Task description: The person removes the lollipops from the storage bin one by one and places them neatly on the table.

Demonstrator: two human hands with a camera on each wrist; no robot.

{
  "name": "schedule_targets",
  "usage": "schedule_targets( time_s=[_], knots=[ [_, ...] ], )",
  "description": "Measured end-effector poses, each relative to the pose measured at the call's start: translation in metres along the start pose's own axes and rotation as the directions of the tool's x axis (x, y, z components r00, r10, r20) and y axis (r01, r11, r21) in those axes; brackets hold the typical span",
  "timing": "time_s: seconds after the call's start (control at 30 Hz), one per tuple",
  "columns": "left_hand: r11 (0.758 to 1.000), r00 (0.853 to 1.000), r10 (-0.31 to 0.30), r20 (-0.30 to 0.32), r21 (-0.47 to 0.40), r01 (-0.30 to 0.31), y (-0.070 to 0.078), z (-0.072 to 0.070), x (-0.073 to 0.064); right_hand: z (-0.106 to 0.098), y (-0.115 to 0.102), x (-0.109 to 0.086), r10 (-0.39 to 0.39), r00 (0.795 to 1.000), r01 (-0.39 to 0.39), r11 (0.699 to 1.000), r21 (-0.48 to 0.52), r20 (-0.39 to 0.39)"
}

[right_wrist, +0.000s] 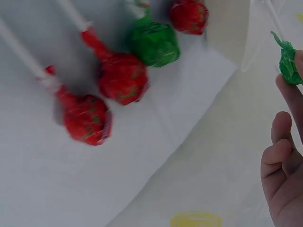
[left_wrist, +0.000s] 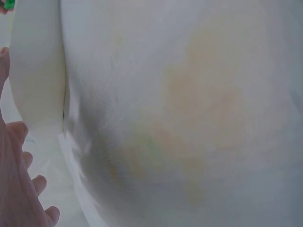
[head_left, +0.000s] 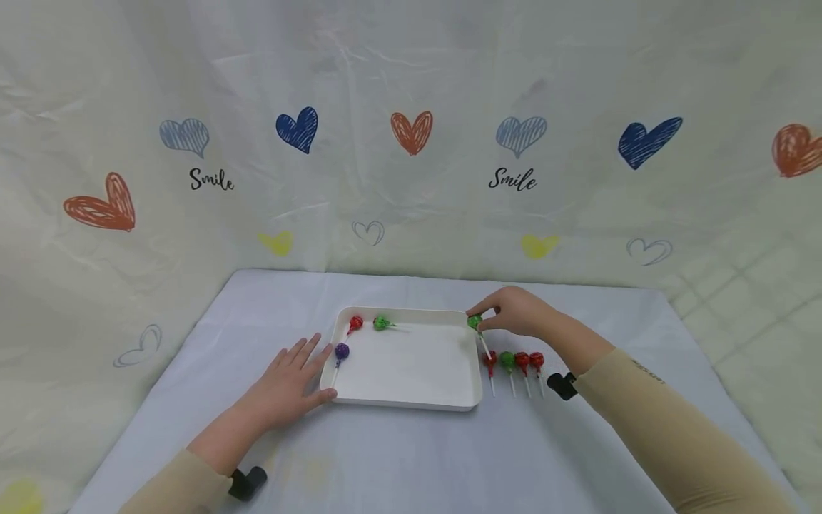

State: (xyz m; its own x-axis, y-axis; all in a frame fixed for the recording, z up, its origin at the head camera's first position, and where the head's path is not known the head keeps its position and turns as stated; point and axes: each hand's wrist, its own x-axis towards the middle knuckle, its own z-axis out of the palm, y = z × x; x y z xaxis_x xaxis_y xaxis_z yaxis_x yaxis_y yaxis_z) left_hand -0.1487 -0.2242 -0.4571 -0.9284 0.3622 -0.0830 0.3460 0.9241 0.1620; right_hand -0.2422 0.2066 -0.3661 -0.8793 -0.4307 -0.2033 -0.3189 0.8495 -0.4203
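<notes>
- Pinched by its wrapped head in the right hand (head_left: 521, 312), at the tray (head_left: 411, 368)'s far right corner: green lollipop (head_left: 474, 322), with stick slanting down, presumably gripped there as the fullest part to hold.
- Lying in the tray, toward its left: red pop (head_left: 355, 323), second green pop (head_left: 381, 323), purple pop (head_left: 342, 351), spaced apart.
- Spread-fingered at the tray's left edge, grasping nothing: left hand (head_left: 285, 389), probably for steadying.
- Lined up on the cloth (head_left: 398, 457), right of the tray: four more pops (head_left: 507, 360), three red, one green, with sticks nearward, seemingly for easy reach.
- Behind: heart-printed backdrop (head_left: 462, 86).

There are four red lollipops (head_left: 522, 360), three green lollipops (head_left: 507, 360), one purple lollipop (head_left: 342, 351) and one white tray (head_left: 411, 368).
</notes>
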Motion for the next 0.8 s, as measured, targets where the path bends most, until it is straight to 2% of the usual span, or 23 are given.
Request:
schedule_targets(
  time_s=[0.2, 0.43, 0.6, 0.8],
  knots=[
    [1.0, 1.0, -0.004, 0.007, 0.005, 0.004, -0.001, 0.001, 0.0, 0.002, 0.038, -0.027, 0.046, 0.999, -0.046, 0.999, 0.017, -0.004],
    [1.0, 1.0, 0.004, 0.002, 0.004, -0.004, 0.0, -0.001, 0.0, 0.0, 0.08, -0.064, 0.088, 0.996, -0.088, 0.996, -0.007, -0.032],
    [1.0, 1.0, 0.007, 0.004, 0.005, -0.007, -0.001, -0.001, 0.0, -0.001, 0.095, -0.082, 0.113, 0.993, -0.114, 0.993, -0.014, -0.04],
    [1.0, 1.0, 0.01, 0.009, 0.0, -0.01, -0.001, -0.002, 0.001, 0.008, 0.103, -0.084, 0.143, 0.99, -0.143, 0.99, 0.004, -0.002]
  ],
)
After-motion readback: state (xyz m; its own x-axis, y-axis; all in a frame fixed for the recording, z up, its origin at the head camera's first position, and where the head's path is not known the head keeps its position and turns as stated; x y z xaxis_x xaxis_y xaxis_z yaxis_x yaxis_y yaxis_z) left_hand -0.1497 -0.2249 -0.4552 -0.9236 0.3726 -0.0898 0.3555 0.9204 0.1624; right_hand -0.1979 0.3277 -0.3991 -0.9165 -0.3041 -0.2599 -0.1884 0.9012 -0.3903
